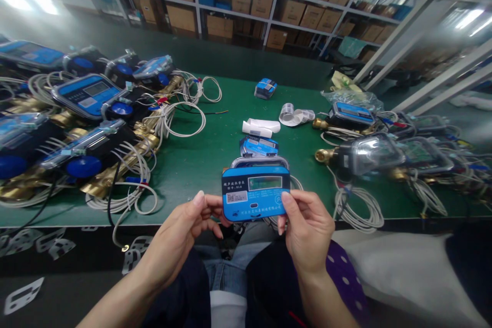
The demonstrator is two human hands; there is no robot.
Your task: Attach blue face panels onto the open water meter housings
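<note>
A blue-and-black meter faceplate [255, 210] with a display cut-out, white printing and a small label faces me above the table's front edge. My right hand [307, 225] pinches its right end, thumb on the front and fingers behind. My left hand [188, 223] is at the left end, thumb raised off the plate and fingers apart; the fingertips reach its left edge, partly behind it. Behind the plate a meter's clear lid [236, 162] stands up, with most of that meter hidden. A pile of similar blue faceplates [259, 146] lies just beyond.
Assembled meters [94, 93] with brass pipes and coiled cables crowd the left. More meters with clear covers [376, 154] stand right. A label roll [287, 114], white paper [261, 126] and a banded blue stack [266, 88] lie on the green table [215, 138]. Cut-out sheets [23, 294] lie below.
</note>
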